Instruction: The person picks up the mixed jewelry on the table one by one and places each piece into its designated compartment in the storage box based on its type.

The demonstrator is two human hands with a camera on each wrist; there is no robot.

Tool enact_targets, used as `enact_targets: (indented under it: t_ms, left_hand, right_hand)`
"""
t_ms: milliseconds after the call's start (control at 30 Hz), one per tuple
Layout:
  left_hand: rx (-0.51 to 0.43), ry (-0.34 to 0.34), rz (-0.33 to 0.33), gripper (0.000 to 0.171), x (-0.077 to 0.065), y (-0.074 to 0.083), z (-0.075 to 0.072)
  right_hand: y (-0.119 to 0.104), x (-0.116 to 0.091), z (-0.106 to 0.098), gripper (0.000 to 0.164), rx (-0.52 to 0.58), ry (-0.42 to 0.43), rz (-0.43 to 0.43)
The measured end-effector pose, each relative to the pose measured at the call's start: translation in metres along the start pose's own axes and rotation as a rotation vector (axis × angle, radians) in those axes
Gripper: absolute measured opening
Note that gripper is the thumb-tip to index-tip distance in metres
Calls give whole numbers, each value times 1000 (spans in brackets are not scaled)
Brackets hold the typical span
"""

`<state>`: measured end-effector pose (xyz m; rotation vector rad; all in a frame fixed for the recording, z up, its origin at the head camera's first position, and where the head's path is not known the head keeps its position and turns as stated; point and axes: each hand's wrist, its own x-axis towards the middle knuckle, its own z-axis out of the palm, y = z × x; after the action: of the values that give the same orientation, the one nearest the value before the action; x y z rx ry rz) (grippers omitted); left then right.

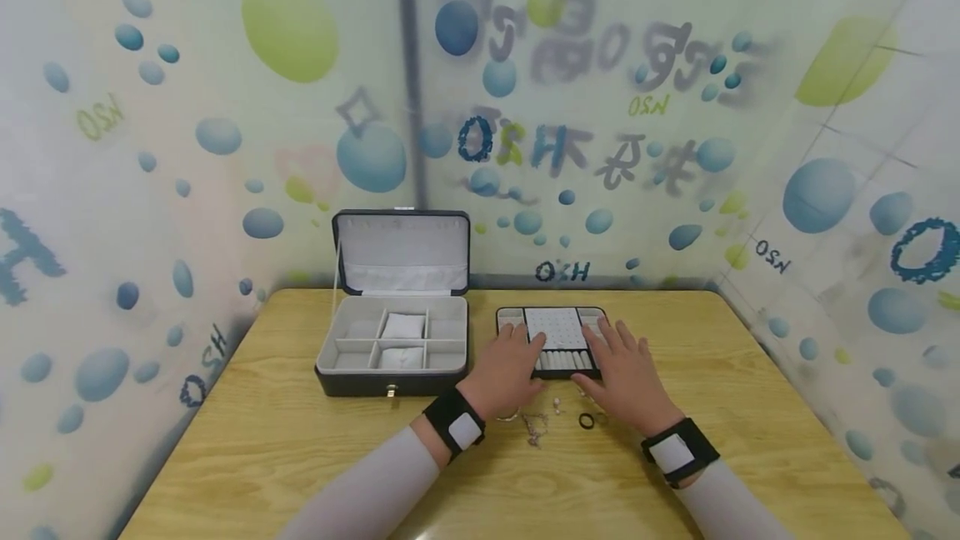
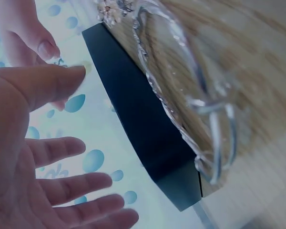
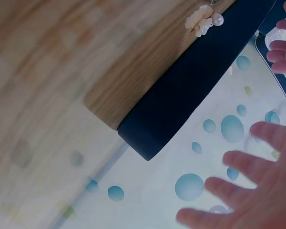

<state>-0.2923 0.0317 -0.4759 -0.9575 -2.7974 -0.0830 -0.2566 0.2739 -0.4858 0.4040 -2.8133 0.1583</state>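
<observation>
Both hands are over a shallow black jewelry tray (image 1: 558,374), which has a white dotted panel (image 1: 553,328) and a row of pale ring rolls (image 1: 566,360). My left hand (image 1: 504,373) is above its left end, fingers spread. Over the right end, my right hand (image 1: 632,377) also has its fingers apart. Both wrist views show a gap between hands and tray, with nothing held. A silver bangle (image 2: 152,81) looms near the left wrist camera. In front of the tray lie a chain bracelet (image 1: 534,438), a pearl piece (image 1: 557,407) and a dark ring (image 1: 581,421).
Left of the tray stands an open black jewelry box (image 1: 352,383), its lid (image 1: 405,252) raised. White cushions (image 1: 403,327) fill two of its compartments. The wooden table (image 1: 247,440) meets a patterned wall at the back.
</observation>
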Motion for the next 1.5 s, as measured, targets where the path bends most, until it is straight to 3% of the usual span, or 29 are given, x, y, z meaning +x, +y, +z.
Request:
enact_targets:
  t_ms: [167,367,533,867,1500]
  left_hand:
    - [-9,14,30,50,-1,-4,-6]
    - [-3,-6,25,44,0,-5,-2]
    - [46,-2,53,38,0,-3,3]
    - [45,47,88,17,0,-6,6]
    - [32,5,2,6,8,2,2]
  right_hand:
    - [-1,2,1,71,28,45,-73]
    - [-3,3,1,50,55,46,-120]
    - [-5,3,0,41,62,50,-157]
    - [-6,1,-2,12,41,-33,-190]
    - [-3,3,4,10,29,-152,-176]
